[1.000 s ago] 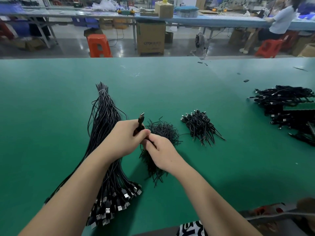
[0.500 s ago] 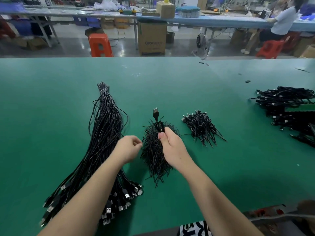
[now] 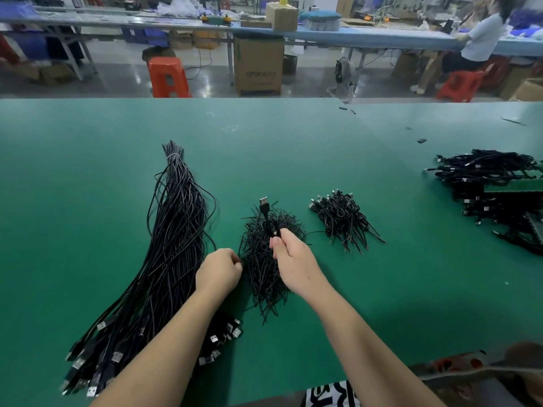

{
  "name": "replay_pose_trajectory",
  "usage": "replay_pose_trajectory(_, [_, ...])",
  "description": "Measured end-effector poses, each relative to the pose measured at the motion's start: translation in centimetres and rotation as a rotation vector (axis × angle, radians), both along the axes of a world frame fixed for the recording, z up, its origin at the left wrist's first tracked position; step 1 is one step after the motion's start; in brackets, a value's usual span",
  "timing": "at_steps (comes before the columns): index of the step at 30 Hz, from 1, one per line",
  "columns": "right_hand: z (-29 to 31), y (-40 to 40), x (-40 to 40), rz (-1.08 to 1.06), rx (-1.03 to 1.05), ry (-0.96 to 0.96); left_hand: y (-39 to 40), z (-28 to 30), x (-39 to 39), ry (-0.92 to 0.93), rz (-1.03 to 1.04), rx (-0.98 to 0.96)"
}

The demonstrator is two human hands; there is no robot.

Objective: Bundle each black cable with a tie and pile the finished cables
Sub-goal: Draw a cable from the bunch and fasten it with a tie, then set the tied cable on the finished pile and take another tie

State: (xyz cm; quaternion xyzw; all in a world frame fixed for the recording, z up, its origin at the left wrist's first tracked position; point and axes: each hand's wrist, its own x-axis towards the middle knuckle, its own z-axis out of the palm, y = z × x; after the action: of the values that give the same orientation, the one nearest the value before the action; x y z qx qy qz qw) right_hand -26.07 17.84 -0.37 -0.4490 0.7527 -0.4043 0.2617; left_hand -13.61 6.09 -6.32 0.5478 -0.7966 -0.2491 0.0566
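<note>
So the right hand [image 3: 296, 259] has its fingers [image 3: 277, 245] pinching a coiled USB cable [image 3: 269, 218], plug pointing away, right above the heap of twist ties [image 3: 264, 268]. The left hand [image 3: 219, 271] is curled at the heap's edge, apparently picking out a tie, though I can't tell if it has one. Risk: those ties are tangled, so pulling one could drag out several, or the coil springs loose if the pinch slackens.
</note>
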Motion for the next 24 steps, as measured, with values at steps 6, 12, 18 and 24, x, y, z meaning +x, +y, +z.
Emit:
replay_pose_trajectory(6, [-0.2,0.0,-0.1,0.012,0.012,0.020,-0.1,0.3,0.7,-0.049,-0.035,-0.119])
replay_pose_trajectory(12, [-0.5,-0.3,0.0,0.020,0.030,0.009,0.2,0.4,1.0,-0.064,-0.141,-0.172])
replay_pose_trajectory(18, [-0.7,-0.2,-0.1,0.030,0.046,0.025,0.1,0.6,1.3,-0.081,-0.098,-0.165])
replay_pose_trajectory(24, [-0.2,-0.1,0.0,0.018,0.029,-0.026,-0.8,1.1,2.3,-0.105,-0.111,-0.155])
